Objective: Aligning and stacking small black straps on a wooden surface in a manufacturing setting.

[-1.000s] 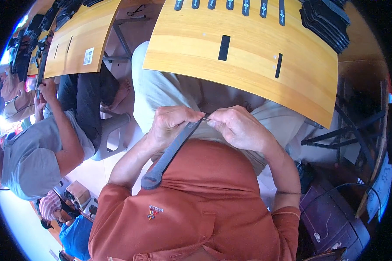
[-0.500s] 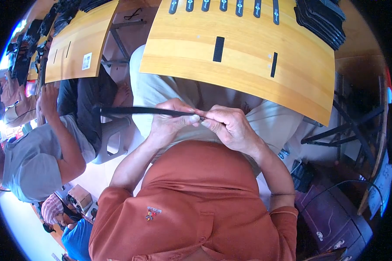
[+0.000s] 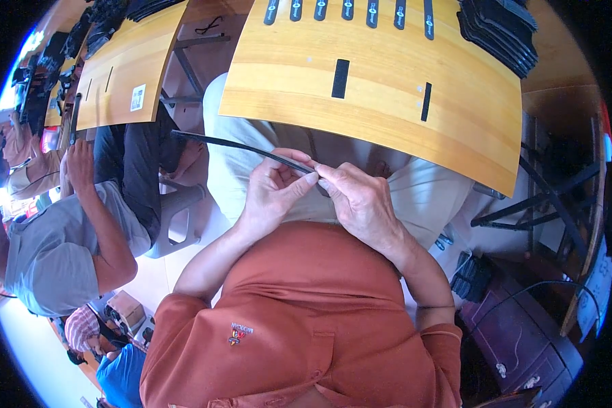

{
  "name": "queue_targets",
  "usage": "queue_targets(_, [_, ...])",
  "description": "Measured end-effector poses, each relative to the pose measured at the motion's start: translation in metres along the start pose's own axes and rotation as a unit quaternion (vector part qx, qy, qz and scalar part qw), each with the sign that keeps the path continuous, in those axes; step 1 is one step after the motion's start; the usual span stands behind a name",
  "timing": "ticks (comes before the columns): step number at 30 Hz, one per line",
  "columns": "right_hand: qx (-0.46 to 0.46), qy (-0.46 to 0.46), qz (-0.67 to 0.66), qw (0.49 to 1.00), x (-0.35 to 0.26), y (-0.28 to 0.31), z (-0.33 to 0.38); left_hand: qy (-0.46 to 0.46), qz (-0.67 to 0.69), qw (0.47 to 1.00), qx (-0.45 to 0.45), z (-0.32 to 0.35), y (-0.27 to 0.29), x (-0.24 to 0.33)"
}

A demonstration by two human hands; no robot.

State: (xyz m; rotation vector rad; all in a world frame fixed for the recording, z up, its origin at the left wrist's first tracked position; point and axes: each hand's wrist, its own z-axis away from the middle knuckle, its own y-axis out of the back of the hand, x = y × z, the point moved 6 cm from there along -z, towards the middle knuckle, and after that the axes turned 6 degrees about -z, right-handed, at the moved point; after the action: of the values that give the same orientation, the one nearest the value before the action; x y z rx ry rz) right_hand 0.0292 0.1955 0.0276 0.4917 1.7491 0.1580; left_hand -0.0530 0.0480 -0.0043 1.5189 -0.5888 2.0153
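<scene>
A long, narrow black strap [image 3: 228, 143] is held between my two hands, above my lap and short of the table's near edge. Its free end reaches out to the left and slants upward. My left hand [image 3: 268, 192] pinches the strap between thumb and fingers. Close against it, my right hand [image 3: 362, 198] grips the strap's other end, which its fingers mostly hide. On the wooden table [image 3: 387, 75] ahead, a wide black strip [image 3: 341, 78] and a thinner black strip [image 3: 426, 102] lie apart from each other.
Several black straps with pale printing [image 3: 347, 7] line the table's far side. A stack of black fabric pieces [image 3: 500, 37] sits at its right corner. At left, a seated person in grey [image 3: 61, 238] works at another table [image 3: 119, 75]. A purple cabinet [image 3: 517, 340] stands at lower right.
The strap has turned from nearly level to slanting, its free end now higher and less far left. Both hands still hold it, with the fingertips shifted slightly. The neighbour's hand has moved.
</scene>
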Motion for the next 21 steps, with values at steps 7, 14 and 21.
queue_targets(7, [-0.061, -0.028, -0.053, 0.996, 0.003, 0.006, 0.001, 0.062, 0.002, 0.994, -0.085, 0.001, -0.002, -0.004])
queue_targets(14, [-0.07, -0.037, -0.046, 0.996, 0.002, 0.0, -0.002, 0.03, -0.023, 0.997, -0.068, 0.001, -0.005, 0.0])
queue_targets(21, [-0.097, -0.035, -0.021, 0.994, 0.003, -0.003, 0.002, -0.006, -0.111, 0.991, -0.074, 0.002, -0.004, 0.003])
